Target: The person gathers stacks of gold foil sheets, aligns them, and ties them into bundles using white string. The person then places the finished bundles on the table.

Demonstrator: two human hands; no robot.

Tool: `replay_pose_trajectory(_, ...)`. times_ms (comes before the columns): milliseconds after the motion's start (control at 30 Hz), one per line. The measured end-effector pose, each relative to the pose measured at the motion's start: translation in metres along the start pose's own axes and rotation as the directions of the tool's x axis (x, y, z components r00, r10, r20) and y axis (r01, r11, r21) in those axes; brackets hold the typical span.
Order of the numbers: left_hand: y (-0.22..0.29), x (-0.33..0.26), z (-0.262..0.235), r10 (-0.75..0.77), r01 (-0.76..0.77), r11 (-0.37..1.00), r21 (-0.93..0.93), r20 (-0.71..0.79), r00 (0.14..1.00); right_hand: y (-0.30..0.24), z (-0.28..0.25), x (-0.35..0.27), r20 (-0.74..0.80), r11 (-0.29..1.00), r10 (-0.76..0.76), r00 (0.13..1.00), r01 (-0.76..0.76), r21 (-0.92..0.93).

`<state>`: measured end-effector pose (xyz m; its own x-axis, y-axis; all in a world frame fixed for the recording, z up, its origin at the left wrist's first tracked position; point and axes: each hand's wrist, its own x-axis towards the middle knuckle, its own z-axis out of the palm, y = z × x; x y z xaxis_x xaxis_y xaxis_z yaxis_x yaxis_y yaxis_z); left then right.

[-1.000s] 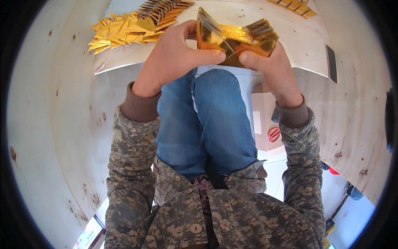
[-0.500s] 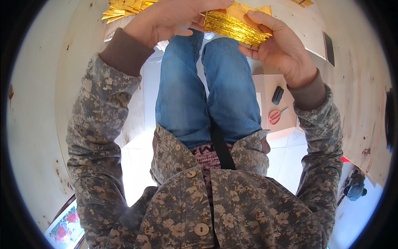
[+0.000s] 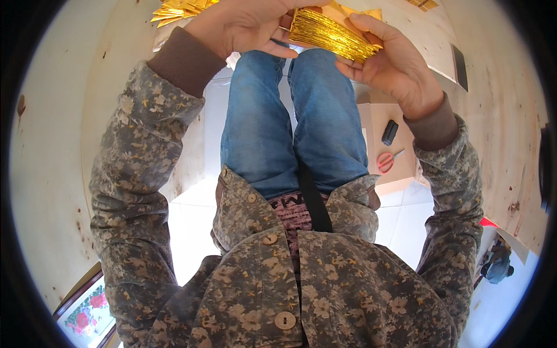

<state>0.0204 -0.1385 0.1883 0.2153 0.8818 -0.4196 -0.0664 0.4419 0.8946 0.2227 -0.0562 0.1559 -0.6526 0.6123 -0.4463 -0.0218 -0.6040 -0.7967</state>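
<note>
A thick stack of shiny gold foil paper [image 3: 332,36] is held up over my knees at the top of the view, its many layered edges facing me. My right hand [image 3: 403,69] grips the stack's right end, thumb on top and fingers beneath. At the left end, my left hand [image 3: 246,28] has its thumb along the upper edge and some fingers behind; other fingers stretch out below. The left fingertips are partly hidden by the stack. A loose pile of folded gold foil paper [image 3: 181,10] lies beyond my left wrist on the wooden surface.
Wooden board surfaces [image 3: 49,168] extend on both sides. Between my right leg and right forearm, a cardboard box [image 3: 377,119] bears red-handled scissors [image 3: 386,163] and a small black object [image 3: 390,133]. More gold pieces [image 3: 425,4] lie at the far right. A flowered picture [image 3: 87,316] shows lower left.
My left hand has shifted slightly right and down along the stack, with its lower fingers stretched farther out. The stack has tilted a little; my right hand keeps its grip.
</note>
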Motion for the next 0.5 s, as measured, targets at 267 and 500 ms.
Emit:
replay_pose_trajectory(267,-0.016,0.001,0.000,0.230,-0.132,0.866,-0.482,0.150,0.962,0.000,-0.009,0.012,0.043,0.994,-0.100,0.994,0.098,0.055)
replay_pose_trajectory(500,-0.042,0.012,0.075,0.376,-0.591,0.635,-0.498,-0.469,0.799,0.010,-0.004,0.023,-0.006,0.965,-0.234,0.972,0.233,0.120)
